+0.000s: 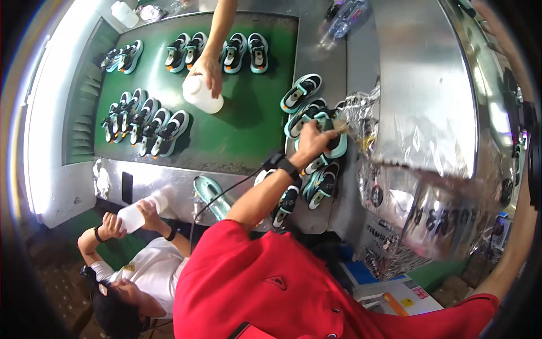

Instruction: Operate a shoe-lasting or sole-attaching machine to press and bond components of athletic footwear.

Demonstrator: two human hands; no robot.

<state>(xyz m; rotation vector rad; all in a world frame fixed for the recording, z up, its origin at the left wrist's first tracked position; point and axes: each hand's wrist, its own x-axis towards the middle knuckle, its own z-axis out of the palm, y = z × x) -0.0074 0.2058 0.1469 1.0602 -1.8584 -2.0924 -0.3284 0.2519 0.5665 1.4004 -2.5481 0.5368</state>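
My left hand (314, 140), with a dark band on its wrist, is closed on a black and teal sneaker (323, 120) among a cluster of similar ones. Its thumb points right and its fingers are partly hidden by the shoe. One sneaker (302, 93) lies just beyond, and another sneaker (322, 185) sits nearer me. My right arm runs up along the right rim, and my right hand (492, 25) is at the upper right corner beside a metal housing. It is dark and cut by the frame edge, so its fingers do not show clearly.
Sneakers (170, 133) stand in groups on a green conveyor belt (243, 130). Another person's hand (209, 73) holds a white bottle (197, 93) over it. A person in white (155, 263) grips another bottle (132, 217). Foil-wrapped machinery (429, 135) stands at right; a teal sole (212, 195) lies nearby.
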